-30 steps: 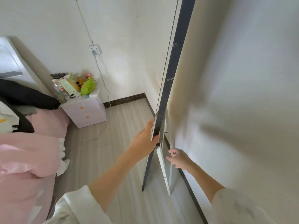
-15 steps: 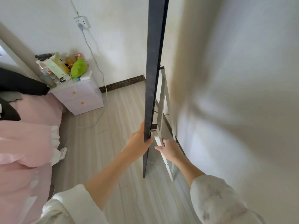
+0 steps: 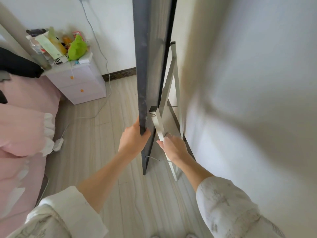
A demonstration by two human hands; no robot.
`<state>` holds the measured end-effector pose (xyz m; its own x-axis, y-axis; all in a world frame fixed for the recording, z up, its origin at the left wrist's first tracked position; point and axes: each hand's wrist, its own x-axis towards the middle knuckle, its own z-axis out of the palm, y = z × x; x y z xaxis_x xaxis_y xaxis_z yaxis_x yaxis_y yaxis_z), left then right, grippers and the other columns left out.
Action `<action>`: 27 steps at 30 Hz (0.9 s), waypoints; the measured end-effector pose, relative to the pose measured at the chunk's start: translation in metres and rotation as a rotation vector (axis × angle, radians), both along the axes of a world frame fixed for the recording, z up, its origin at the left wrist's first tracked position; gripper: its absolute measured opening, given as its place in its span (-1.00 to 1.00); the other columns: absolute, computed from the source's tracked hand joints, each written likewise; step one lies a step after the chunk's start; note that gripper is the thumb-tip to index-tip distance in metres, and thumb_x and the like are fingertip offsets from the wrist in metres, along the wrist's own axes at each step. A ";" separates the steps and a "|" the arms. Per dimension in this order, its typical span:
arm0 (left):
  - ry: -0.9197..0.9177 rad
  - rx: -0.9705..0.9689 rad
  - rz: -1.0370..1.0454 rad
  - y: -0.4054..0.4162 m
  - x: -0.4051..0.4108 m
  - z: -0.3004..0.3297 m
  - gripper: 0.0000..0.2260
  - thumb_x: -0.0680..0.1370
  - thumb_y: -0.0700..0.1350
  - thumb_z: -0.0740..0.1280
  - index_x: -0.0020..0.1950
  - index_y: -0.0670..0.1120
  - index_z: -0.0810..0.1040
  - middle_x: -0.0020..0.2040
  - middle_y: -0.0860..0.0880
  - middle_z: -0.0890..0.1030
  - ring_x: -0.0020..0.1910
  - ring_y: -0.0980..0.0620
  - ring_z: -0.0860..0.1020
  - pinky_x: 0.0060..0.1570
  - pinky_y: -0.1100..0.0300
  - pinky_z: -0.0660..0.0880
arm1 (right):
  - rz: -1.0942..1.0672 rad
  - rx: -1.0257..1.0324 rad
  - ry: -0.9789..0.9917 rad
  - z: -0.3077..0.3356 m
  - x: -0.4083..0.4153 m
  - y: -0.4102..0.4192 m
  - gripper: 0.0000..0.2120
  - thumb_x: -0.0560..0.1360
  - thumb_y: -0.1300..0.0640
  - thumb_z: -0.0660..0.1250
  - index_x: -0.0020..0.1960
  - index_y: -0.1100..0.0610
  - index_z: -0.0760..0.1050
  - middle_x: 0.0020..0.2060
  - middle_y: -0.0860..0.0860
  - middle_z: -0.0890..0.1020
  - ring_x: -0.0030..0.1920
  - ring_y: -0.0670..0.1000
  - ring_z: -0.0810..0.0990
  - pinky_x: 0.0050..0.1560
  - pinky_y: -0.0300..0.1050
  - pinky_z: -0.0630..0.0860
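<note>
Closest to me, two arms in white sleeves are reaching out toward the corner of the room. The left hand (image 3: 133, 141) is gripping the near edge of the tall frame (image 3: 143, 74), and its fingers (image 3: 147, 133) are curling round that dark edge, low down. The right hand (image 3: 175, 148) is holding the white leg (image 3: 158, 125) that is hinged to the back of the frame. Its fingers (image 3: 169, 136) are wrapping round the thin bar just below the hinge.

The tall frame is standing on its end on the floor (image 3: 103, 134), just beside the wall (image 3: 248, 100) on the right, and it is running up past the top of the view. I think it is a standing mirror seen from behind, but I cannot see any glass.

It is looking stiff and hard, and I am guessing it is heavy and top-heavy too, because it is so tall and thin. If there is glass in it, a bump could break it. The smooth edge could slip, so a full grip round the side is best, with one hand low and one higher up. The white leg is looking light, and it is swinging on its hinge, so it is not a good place to lift from. Fingers could get pinched there.

Farther off on the left, a pink bed (image 3: 20, 126) is showing. Beyond it a little cabinet (image 3: 82, 83) is carrying a green toy (image 3: 77, 47), and a cord (image 3: 103, 54) is hanging down the back wall.
</note>
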<state>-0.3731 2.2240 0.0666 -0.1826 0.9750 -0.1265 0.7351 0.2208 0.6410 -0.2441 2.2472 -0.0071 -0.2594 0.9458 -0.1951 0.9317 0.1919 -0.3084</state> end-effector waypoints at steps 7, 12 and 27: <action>-0.012 0.003 0.106 -0.009 -0.003 0.001 -0.87 0.54 -0.13 0.23 -0.21 -0.09 0.40 -0.25 -0.21 0.58 -0.28 -0.16 0.53 -0.25 0.02 0.51 | -0.005 -0.024 0.106 -0.009 -0.006 -0.004 -0.65 0.60 -0.05 0.12 0.10 0.25 0.37 -0.39 0.04 0.44 -0.10 0.18 0.62 -0.29 -0.13 0.31; -0.005 0.036 0.113 -0.009 0.008 -0.002 -0.88 0.54 -0.15 0.23 0.03 -0.14 0.46 -0.27 -0.12 0.57 -0.20 -0.18 0.56 -0.15 -0.04 0.56 | 0.036 -0.022 0.130 -0.006 0.008 0.002 -0.66 0.60 -0.03 0.13 0.08 0.27 0.38 -0.12 0.17 0.63 -0.12 0.18 0.63 -0.36 -0.15 0.32; 0.052 0.131 0.172 -0.004 0.052 -0.016 -0.61 0.54 -0.15 0.19 0.37 -0.06 0.29 -0.34 -0.09 0.51 -0.35 -0.09 0.50 -0.37 0.07 0.49 | 0.084 -0.050 0.100 -0.005 0.048 0.019 -0.65 0.60 -0.02 0.14 0.11 0.28 0.38 -0.26 0.14 0.59 -0.28 0.16 0.54 -0.29 -0.11 0.39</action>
